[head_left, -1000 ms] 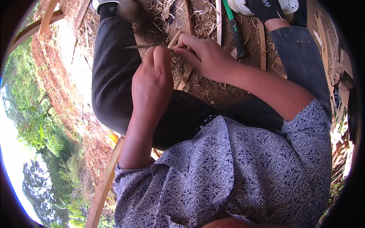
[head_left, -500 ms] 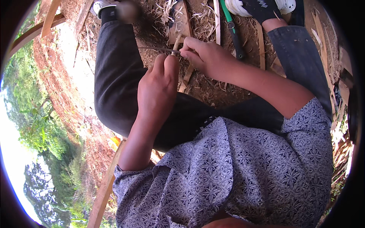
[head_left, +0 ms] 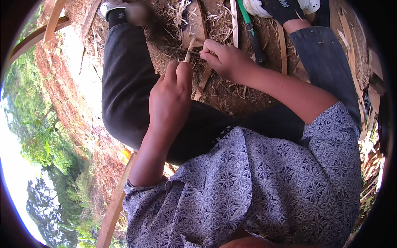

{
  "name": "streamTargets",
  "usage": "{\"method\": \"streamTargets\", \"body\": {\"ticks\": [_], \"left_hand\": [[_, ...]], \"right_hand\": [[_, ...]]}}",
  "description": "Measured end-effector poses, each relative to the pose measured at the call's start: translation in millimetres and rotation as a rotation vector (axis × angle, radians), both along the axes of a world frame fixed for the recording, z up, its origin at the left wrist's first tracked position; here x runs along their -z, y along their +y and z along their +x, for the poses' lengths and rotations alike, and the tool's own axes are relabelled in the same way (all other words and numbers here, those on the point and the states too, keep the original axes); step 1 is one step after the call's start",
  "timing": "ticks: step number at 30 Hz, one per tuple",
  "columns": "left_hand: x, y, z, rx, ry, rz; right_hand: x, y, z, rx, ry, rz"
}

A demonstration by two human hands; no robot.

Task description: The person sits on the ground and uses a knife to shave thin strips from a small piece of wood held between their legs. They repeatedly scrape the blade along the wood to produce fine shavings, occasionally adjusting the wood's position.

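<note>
My left hand (head_left: 171,87) is closed around a short pale wooden stick (head_left: 187,57), whose far end sticks out past the fingers. My right hand (head_left: 227,60) pinches one end of a thin, dark, narrow blade-like tool (head_left: 175,48). This tool crosses the stick just beyond my left fist and points to the left. Whether it is a knife, a file or a saw blade cannot be made out. A flat piece of wood (head_left: 194,22) lies on the ground beyond the stick.
Curly wood shavings (head_left: 219,18) are scattered over the dirt. A long green and black tool (head_left: 251,33) lies right of them, near wooden strips (head_left: 282,49). My legs (head_left: 124,78) spread on either side. A long wooden piece (head_left: 113,206) leans at the lower left.
My right hand has shifted slightly right, drawing the thin tool across the stick. The tool now slants more. My left hand has hardly moved.
</note>
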State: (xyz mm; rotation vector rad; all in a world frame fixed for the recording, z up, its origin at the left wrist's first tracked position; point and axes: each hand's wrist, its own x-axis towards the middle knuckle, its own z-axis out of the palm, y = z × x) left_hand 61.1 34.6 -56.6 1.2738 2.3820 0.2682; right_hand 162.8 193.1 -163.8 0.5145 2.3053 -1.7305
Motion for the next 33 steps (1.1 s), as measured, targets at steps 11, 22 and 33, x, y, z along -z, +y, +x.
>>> {"method": "streamTargets", "body": {"ticks": [11,22,33], "left_hand": [[2,-2,-7,-0.071,0.01,0.028],[0,-2,-11,-0.074,0.004,0.004],[3,0,-18,-0.13,0.012,0.089]], "right_hand": [[-35,-8,-10,-0.04,0.051,-0.033],[-25,-2,-9,-0.043,0.008,-0.102],[-27,9,-14,-0.107,-0.079,-0.01]]}}
